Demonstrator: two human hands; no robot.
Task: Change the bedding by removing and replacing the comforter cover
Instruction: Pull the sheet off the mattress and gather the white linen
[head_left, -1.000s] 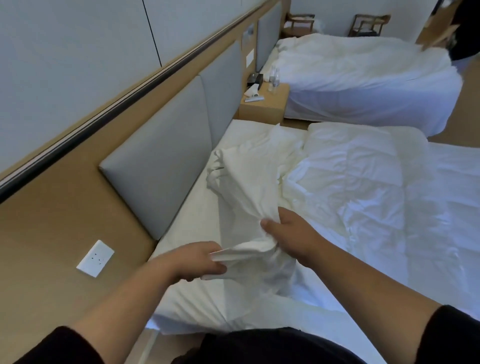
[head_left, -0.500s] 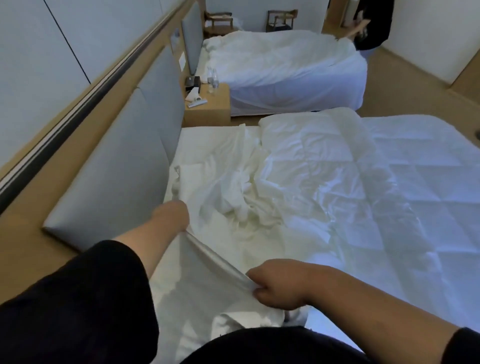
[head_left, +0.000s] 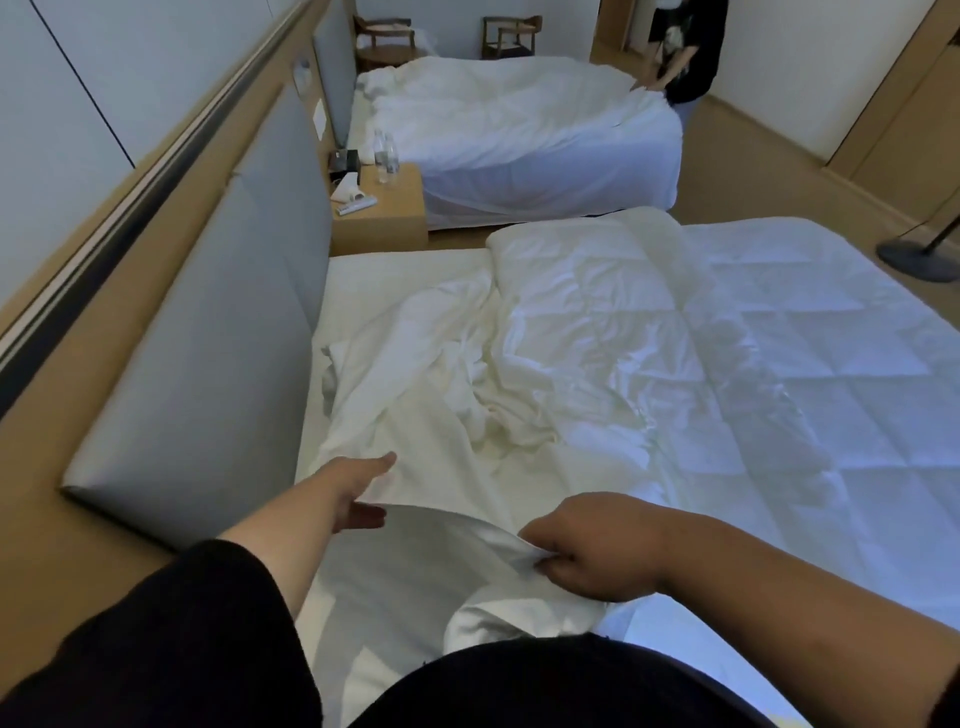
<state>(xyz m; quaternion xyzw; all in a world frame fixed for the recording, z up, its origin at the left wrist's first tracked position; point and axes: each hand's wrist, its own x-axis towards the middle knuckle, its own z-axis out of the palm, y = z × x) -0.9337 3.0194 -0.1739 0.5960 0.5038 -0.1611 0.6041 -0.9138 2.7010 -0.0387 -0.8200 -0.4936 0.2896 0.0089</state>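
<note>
A crumpled white comforter cover (head_left: 415, 415) lies along the head of the near bed, against the quilted white comforter (head_left: 779, 389) spread to its right. My left hand (head_left: 358, 493) reaches forward with straight fingers at the cover's open edge, thumb above the fabric and fingers below it. My right hand (head_left: 597, 551) pinches the same edge close to my body and holds it lifted off the mattress. A bunched part of the cover (head_left: 483, 618) hangs below that hand.
A grey padded headboard (head_left: 208, 389) runs along the left. Beyond the bed stands a wooden nightstand (head_left: 384, 218) with bottles and small items, then a second bed (head_left: 519, 130) where another person (head_left: 685, 52) bends. A dark stand base (head_left: 919, 260) sits on the floor at right.
My left hand has let go of its grip and now lies with straight fingers at the cover's edge. The right hand still pinches the edge. The view has tilted right.
</note>
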